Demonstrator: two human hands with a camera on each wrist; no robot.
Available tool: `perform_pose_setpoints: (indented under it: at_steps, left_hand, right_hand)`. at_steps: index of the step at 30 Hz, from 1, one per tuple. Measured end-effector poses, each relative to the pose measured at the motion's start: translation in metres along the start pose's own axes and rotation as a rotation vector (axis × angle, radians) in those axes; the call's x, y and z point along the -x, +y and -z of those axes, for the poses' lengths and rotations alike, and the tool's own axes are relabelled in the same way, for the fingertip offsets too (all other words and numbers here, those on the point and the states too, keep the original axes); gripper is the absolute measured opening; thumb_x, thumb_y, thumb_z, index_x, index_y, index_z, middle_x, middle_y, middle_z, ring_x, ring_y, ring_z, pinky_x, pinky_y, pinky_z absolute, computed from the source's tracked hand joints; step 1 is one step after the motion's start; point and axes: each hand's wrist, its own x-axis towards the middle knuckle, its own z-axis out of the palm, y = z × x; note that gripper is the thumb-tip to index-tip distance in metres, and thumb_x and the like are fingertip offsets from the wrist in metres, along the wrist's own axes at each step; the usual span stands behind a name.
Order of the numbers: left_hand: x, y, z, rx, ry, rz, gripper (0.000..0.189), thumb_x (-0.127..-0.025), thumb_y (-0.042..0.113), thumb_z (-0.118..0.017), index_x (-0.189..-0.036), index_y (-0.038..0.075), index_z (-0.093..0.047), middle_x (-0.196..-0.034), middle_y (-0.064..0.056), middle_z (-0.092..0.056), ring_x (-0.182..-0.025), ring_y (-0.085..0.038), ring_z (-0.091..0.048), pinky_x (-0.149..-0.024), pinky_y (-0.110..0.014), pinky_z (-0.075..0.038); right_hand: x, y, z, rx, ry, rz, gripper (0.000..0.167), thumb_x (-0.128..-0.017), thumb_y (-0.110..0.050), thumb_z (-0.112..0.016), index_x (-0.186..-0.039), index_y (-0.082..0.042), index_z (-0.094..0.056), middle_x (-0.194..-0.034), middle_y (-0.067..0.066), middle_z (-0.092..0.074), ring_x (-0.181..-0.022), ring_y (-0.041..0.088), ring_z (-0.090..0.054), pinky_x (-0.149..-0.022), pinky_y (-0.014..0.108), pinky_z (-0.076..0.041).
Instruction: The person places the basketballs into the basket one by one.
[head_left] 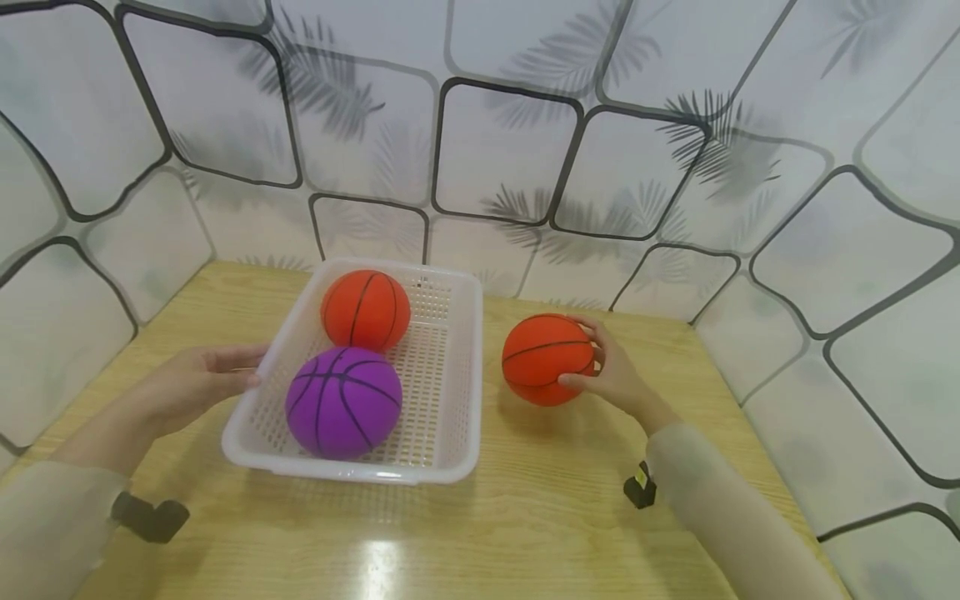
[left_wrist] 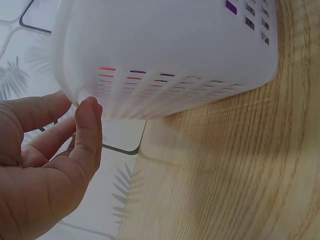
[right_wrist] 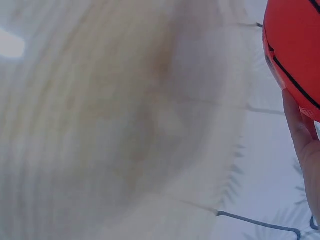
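Note:
A white plastic basket (head_left: 442, 367) with slotted walls stands on the table. Inside it are an orange-red toy basketball (head_left: 365, 312) at the back and a purple toy basketball (head_left: 343, 403) in front. At the basket's left rim, my left hand (head_left: 198, 379) pinches the edge between thumb and fingers, seen close in the left wrist view. To the right of the basket, my right hand (head_left: 611, 367) grips a second orange-red toy basketball (head_left: 546, 360) from its right side. Only part of that ball (right_wrist: 297, 55) and hand show in the right wrist view.
The wood-grain table (head_left: 525, 525) meets patterned wall covering (head_left: 510, 150) at the back and on both sides. A small black wrist device (head_left: 640, 486) sits at the right sleeve, another black one (head_left: 153, 517) at the left.

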Motion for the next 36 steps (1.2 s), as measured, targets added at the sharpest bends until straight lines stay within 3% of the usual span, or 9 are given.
perform_pose_setpoints:
  at_steps: [11,15,19,24,30,36]
  left_hand:
    - [0.0,-0.001,0.001,-0.001,-0.005,-0.016,0.06,-0.096,0.016,-0.058,-0.142,-0.011,-0.03,-0.142,-0.03,-0.036,-0.129,-0.043,-0.03,-0.101,-0.066,-0.025]
    - [-0.001,-0.001,0.001,0.002,-0.004,-0.011,0.059,-0.096,0.016,-0.058,-0.142,-0.011,-0.031,-0.141,-0.03,-0.037,-0.12,-0.017,-0.047,-0.101,-0.065,-0.025]
    - [-0.001,-0.002,0.001,0.027,-0.011,-0.007,0.059,-0.096,0.016,-0.058,-0.142,-0.01,-0.031,-0.141,-0.03,-0.037,-0.106,0.006,-0.047,-0.102,-0.064,-0.024]
    - [-0.001,-0.002,0.002,0.04,-0.013,-0.013,0.059,-0.096,0.015,-0.057,-0.142,-0.011,-0.031,-0.141,-0.03,-0.036,-0.104,0.008,-0.047,-0.103,-0.062,-0.024]
    - [-0.003,-0.004,0.003,0.023,-0.012,-0.023,0.058,-0.096,0.015,-0.057,-0.142,-0.011,-0.032,-0.14,-0.027,-0.039,-0.105,0.007,-0.049,-0.101,-0.041,-0.039]
    - [-0.003,-0.005,0.003,0.029,-0.012,-0.024,0.058,-0.096,0.015,-0.058,-0.142,-0.01,-0.032,-0.14,-0.023,-0.042,-0.106,0.007,-0.049,-0.098,-0.033,-0.042]
  right_hand:
    - [-0.026,-0.03,0.0,-0.027,0.01,0.062,0.086,-0.075,0.0,-0.078,-0.146,-0.019,-0.033,-0.139,0.015,-0.042,-0.115,0.036,-0.05,-0.082,0.041,-0.053]
    - [-0.036,-0.041,-0.006,-0.041,-0.003,0.083,0.085,-0.075,-0.002,-0.079,-0.145,-0.021,-0.035,-0.138,0.014,-0.043,-0.115,0.034,-0.051,-0.081,0.042,-0.054]
    - [-0.046,-0.052,-0.013,-0.052,-0.034,0.099,0.086,-0.075,-0.005,-0.08,-0.145,-0.022,-0.035,-0.139,0.012,-0.041,-0.116,0.034,-0.05,-0.081,0.043,-0.054]
    - [-0.06,-0.064,-0.026,-0.065,-0.066,0.101,0.086,-0.075,-0.003,-0.08,-0.145,-0.022,-0.034,-0.141,0.011,-0.04,-0.116,0.033,-0.049,-0.082,0.045,-0.053]
    - [-0.067,-0.085,-0.046,-0.079,-0.103,0.087,0.085,-0.075,-0.001,-0.078,-0.146,-0.015,-0.034,-0.142,0.015,-0.038,-0.116,0.034,-0.048,-0.083,0.046,-0.053]
    - [-0.069,-0.107,-0.065,-0.031,-0.134,0.066,0.082,-0.076,-0.003,-0.077,-0.145,-0.012,-0.034,-0.141,0.017,-0.038,-0.117,0.034,-0.048,-0.083,0.045,-0.053]
